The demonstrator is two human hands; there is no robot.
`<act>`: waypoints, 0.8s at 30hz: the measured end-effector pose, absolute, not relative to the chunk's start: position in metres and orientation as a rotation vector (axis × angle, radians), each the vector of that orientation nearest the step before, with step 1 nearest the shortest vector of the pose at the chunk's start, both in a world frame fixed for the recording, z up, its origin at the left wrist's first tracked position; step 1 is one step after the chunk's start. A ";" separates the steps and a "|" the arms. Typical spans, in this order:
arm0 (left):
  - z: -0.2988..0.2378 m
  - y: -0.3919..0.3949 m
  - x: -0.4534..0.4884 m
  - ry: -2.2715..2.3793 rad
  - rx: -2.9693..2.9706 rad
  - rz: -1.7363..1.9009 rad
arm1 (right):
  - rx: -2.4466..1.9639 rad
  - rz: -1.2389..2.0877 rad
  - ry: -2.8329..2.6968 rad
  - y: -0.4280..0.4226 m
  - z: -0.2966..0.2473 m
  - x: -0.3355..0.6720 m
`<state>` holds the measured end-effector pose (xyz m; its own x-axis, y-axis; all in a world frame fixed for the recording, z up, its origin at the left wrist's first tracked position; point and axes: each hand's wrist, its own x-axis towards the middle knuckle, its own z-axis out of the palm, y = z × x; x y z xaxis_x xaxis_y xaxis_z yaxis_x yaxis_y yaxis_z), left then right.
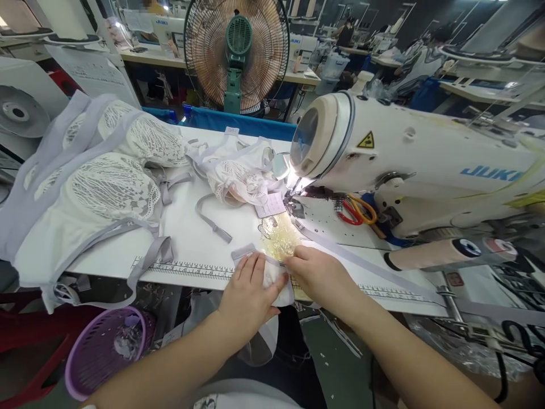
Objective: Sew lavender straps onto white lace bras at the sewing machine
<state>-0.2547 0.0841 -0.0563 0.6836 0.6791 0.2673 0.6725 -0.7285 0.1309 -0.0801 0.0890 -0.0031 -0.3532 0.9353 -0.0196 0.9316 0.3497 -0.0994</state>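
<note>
At the front edge of the sewing table lies a white fabric piece with grey edging (pixel 273 277), partly hanging over the edge. My left hand (pixel 248 289) rests flat on it, fingers stretched out. On its right side, my right hand (pixel 320 277) pinches the upper edge of the same piece between thumb and fingers; the fingertips are partly hidden. Just beyond both hands is a shiny yellowish plate (pixel 280 236) with a pink paper label (pixel 271 205). The lit needle area of the white sewing machine (pixel 404 153) stands farther up. A grey band (pixel 366 262) runs to the right.
White lace bras with grey straps (pixel 110 187) are heaped on the left, with another lace bra (pixel 238 170) near the needle. Red- and orange-handled scissors (pixel 357 210) lie under the machine arm. Thread cones (pixel 434 254) lie right. A fan (pixel 237 51) stands behind; a purple basket (pixel 104 352) stands below.
</note>
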 end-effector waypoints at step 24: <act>0.014 0.151 -0.288 1.294 2.426 0.072 | -1.936 0.935 -1.935 0.078 0.006 -0.081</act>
<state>-0.2877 0.1506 0.0143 0.5726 0.8086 -0.1351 0.7886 -0.4983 0.3602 -0.0811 0.0780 0.0060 -0.0869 0.9615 -0.2607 0.8018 -0.0878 -0.5911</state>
